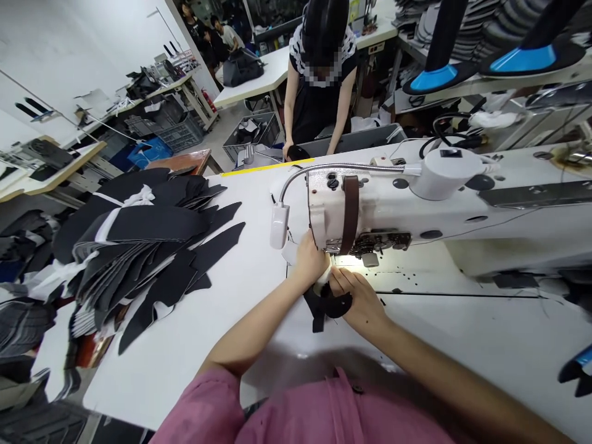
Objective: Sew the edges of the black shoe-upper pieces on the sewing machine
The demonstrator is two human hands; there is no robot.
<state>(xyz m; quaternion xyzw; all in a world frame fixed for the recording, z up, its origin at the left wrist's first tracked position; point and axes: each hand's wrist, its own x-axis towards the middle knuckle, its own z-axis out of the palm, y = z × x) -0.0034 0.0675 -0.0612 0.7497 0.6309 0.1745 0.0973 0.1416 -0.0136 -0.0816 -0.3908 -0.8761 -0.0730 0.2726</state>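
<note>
Lower left of the frame, a stack of black cut pieces [139, 246] lies on a white table [152, 376], some bundled with white strips. At the center of the frame, a lamp on a bendy metal neck [279, 225] hangs beside the sewing machine's head.

The left hand [309, 262] sits just left of the needle area, its fingers curled down over the pale end of a dark curved piece [326, 305]. The knuckles hide the grip, so its closure cannot be determined. The right hand [359, 302] is closed narrowly on the same piece, fingers wrapped over its curve. The piece lies on the table at lower center, between both hands and just in front of the needle area.

Handling assessment: the piece appears light, soft and bendable, and may shift under the fingers. The dark flat portions away from the needle appear the safest place to take hold.

The sewing machine [365, 209] occupies the right of the frame. At top center, a co-worker [321, 92] stands across the table. Upper right, blue-and-black shaped pieces [522, 58] hang above the machine.
</note>
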